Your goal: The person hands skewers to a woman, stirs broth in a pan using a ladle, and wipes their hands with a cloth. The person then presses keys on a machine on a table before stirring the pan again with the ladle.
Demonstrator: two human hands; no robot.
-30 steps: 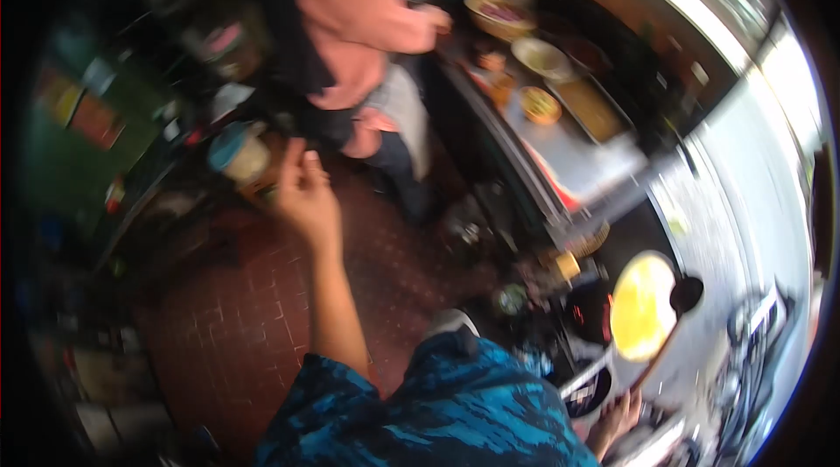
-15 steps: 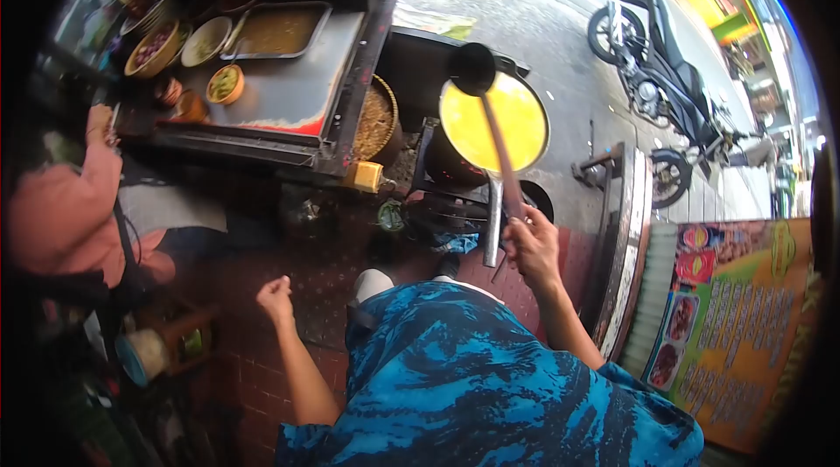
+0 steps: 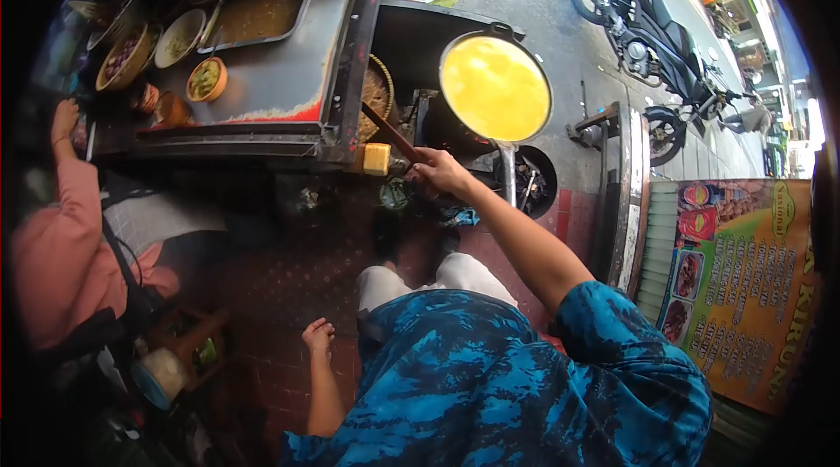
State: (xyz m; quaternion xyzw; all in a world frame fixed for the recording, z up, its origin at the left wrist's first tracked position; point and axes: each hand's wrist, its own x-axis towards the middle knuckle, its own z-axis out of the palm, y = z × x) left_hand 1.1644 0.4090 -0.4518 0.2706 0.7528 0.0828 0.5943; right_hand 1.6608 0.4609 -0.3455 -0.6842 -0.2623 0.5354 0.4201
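Observation:
My right hand (image 3: 440, 173) is closed round the brown handle of a ladle (image 3: 392, 133). That handle slants up and left toward the cart's edge, and the ladle's bowl is hidden there. Right of it, a round pan (image 3: 504, 142) with a long metal handle sits over a stove, filled with a bright yellow layer that looks like egg (image 3: 494, 86). Below my right hand hangs my left hand (image 3: 318, 336), near my hip, fingers loosely curled with nothing visible in them. A round basket (image 3: 378, 86) of brown food stands beside the cart, partly covered by its edge.
The cart top (image 3: 306, 47) carries a metal tray (image 3: 256, 15), a small bowl (image 3: 206, 80) and several other bowls. Another person in a pink sleeve (image 3: 66, 231) is at the left. A bench (image 3: 623, 204), a menu banner (image 3: 735, 292) and a motorcycle (image 3: 656, 47) stand right.
My right hand has moved left with the ladle, from over the pan to the basket by the cart's edge. My left hand has shifted lower and to the right in view.

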